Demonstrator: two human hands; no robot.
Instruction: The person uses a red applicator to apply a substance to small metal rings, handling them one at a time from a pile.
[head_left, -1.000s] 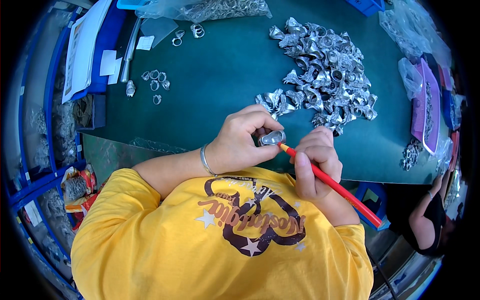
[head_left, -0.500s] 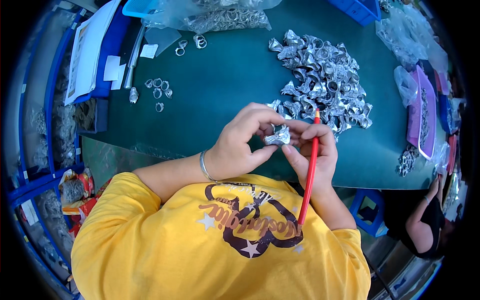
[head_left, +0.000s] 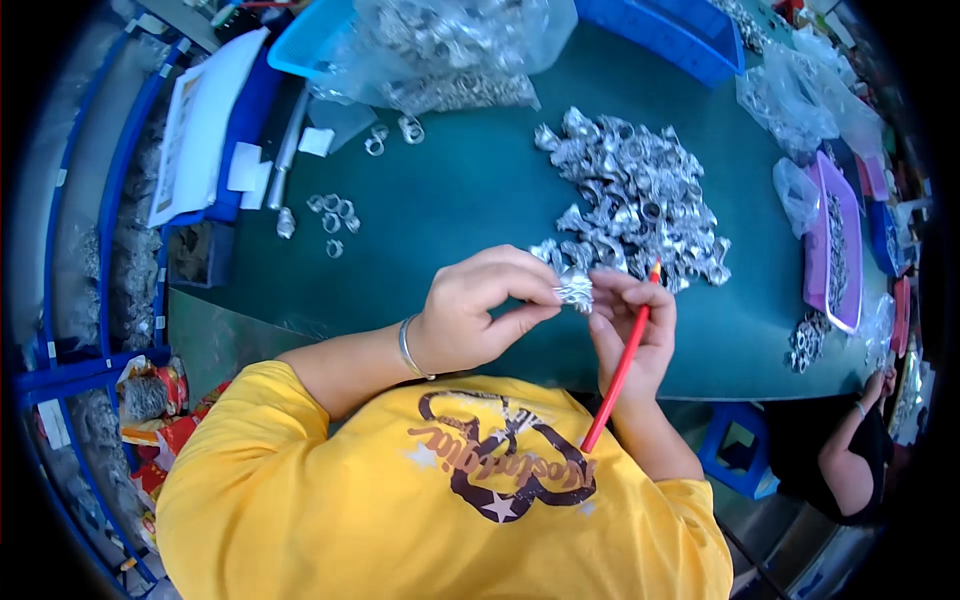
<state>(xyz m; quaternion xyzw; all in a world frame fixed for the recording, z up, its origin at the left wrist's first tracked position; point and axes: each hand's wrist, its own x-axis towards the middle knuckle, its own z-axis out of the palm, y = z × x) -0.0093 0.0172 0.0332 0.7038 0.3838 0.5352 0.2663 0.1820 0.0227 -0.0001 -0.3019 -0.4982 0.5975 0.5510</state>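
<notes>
Between the thumb and fingers of my left hand (head_left: 475, 305) is a silver-coloured ring (head_left: 574, 290), its sculpted face showing. My right hand (head_left: 642, 330) sits just to the right of it, fingertips at the ring's edge; whether they touch it I cannot tell. A red pencil (head_left: 622, 378) is held in my right hand, tip pointing away from me and blunt end near my shirt. Just beyond my hands lies a heap of similar silver rings (head_left: 640, 190) on the green table (head_left: 420, 220).
Several loose rings (head_left: 333, 210) lie at the left beside a tapered metal rod (head_left: 290, 150). A clear bag of rings (head_left: 460, 60) and a blue bin (head_left: 665, 35) stand at the back. On the right are a purple basket (head_left: 832, 245) and another person's arm (head_left: 845, 440).
The ring has been turned and now shows another side. My right fingers have drawn back a little from it, and the pencil leans more. The view has shifted slightly.
</notes>
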